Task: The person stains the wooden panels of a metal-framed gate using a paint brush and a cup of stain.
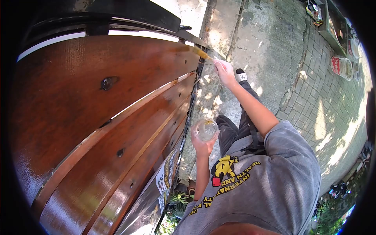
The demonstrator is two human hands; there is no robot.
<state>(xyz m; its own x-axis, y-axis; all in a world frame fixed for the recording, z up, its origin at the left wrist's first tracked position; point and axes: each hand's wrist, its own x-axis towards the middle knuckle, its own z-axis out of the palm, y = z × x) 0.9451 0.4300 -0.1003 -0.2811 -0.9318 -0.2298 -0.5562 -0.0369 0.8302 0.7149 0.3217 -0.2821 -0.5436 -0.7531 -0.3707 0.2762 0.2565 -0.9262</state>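
Note:
My right hand is closed around the handle of a paintbrush. The arm is stretched forward, and the brush head overlaps the right end of the top reddish-brown wooden plank, its tip blurred there. Lower down, my left hand holds a clear plastic cup from below and around its side. A little yellowish-brown liquid shows inside the cup. The planks look glossy, with dark bolt holes in them, and are set in a black metal frame.
Sheeting with printing hangs along the lower planks. A concrete strip runs beside my legs, with brick paving farther right. Plastic tubs and a wooden box stand at upper right. Plants grow near the bottom.

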